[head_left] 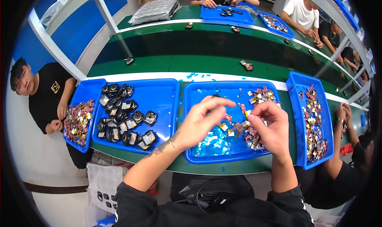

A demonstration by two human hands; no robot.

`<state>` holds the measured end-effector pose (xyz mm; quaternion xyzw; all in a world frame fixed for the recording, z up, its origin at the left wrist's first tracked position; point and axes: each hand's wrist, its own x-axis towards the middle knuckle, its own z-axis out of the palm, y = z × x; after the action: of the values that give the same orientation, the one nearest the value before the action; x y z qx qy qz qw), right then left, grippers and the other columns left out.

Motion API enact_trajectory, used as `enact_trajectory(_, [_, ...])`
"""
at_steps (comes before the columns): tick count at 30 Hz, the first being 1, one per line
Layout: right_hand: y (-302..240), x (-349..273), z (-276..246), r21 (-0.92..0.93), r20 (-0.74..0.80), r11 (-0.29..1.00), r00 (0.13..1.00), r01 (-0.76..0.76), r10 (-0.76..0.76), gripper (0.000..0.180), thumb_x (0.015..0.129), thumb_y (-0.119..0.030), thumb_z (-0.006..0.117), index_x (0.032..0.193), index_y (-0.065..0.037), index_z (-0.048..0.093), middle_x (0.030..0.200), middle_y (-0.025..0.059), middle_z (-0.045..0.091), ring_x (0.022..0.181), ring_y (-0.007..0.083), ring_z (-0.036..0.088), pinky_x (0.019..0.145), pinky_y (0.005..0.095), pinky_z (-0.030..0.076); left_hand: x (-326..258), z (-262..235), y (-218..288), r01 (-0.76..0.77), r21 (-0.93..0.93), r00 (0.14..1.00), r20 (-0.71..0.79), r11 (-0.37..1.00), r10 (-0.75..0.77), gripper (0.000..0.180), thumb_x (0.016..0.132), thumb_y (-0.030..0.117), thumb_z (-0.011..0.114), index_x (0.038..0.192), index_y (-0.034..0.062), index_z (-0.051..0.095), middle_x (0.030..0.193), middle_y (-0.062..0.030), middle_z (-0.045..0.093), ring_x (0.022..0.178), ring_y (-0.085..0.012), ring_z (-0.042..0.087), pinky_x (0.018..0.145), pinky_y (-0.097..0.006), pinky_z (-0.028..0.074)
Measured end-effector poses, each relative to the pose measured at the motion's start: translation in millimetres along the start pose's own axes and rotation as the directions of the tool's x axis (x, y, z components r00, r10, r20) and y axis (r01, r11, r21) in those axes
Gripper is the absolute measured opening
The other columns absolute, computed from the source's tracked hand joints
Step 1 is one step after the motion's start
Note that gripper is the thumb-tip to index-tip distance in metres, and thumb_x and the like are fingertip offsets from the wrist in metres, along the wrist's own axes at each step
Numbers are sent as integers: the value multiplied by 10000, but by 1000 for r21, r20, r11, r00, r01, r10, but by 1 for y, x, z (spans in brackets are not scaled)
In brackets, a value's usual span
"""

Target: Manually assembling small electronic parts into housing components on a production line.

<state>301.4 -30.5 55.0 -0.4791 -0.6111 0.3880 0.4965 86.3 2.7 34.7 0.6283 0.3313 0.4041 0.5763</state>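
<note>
Right grip [269,125] pinches a small part [247,113] over blue tray [207,158].

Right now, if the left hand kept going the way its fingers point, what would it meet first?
Probably the right hand: the left hand points rightward across the middle blue tray, fingertips aimed at the right hand's raised fingers. Depth is unclear; it might pass above the small parts between them.

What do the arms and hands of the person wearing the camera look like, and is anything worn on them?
Both hands are bare: the left hand and right hand have no gloves or rings visible. Black sleeves are pushed up near the elbows, leaving the forearms uncovered. The left forearm carries a dark tattoo-like marking.
</note>
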Motion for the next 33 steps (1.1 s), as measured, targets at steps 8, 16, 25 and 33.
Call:
enact_trajectory(8, [11, 8, 17, 112, 45, 992, 998, -59, 54, 105, 839, -14, 714, 858, -17, 610, 807, 13, 619, 698, 56, 570, 638, 198, 459, 3, 19, -13, -133, 267, 987, -49, 954, 152, 134, 816, 139, 736, 884, 27, 702, 976, -83, 627, 849, -200, 650, 682, -306, 504])
enact_trajectory(16, [6, 8, 33, -366, 103, 892, 964, 265, -244, 115, 802, 24, 703, 834, 5, 594, 774, 63, 602, 671, 114, 584, 591, 243, 457, 3, 11, -26, -51, 174, 986, -151, 983, 78, 108, 790, 90, 727, 859, 12, 697, 917, -64, 628, 732, -119, 580, 630, -250, 477])
enact_trajectory(25, [9, 10, 22, -9, 47, 997, 996, -78, 78, 154, 879, 11, 638, 1031, 4, 613, 945, 41, 629, 803, 82, 600, 710, 222, 493, 0, 10, -29, -81, 197, 982, -151, 977, 112, 97, 776, 64, 733, 866, 33, 714, 971, -34, 628, 743, -54, 538, 610, -202, 424])
enact_trajectory(33, [9, 12, 32, -264, 109, 964, 994, 24, 5, 74, 888, 6, 624, 912, 3, 553, 801, 101, 636, 725, 184, 657, 645, 298, 519, -1, 15, -30, -105, 220, 977, -157, 970, 142, 104, 770, 64, 741, 864, 32, 711, 977, -38, 631, 735, -63, 550, 595, -203, 427])
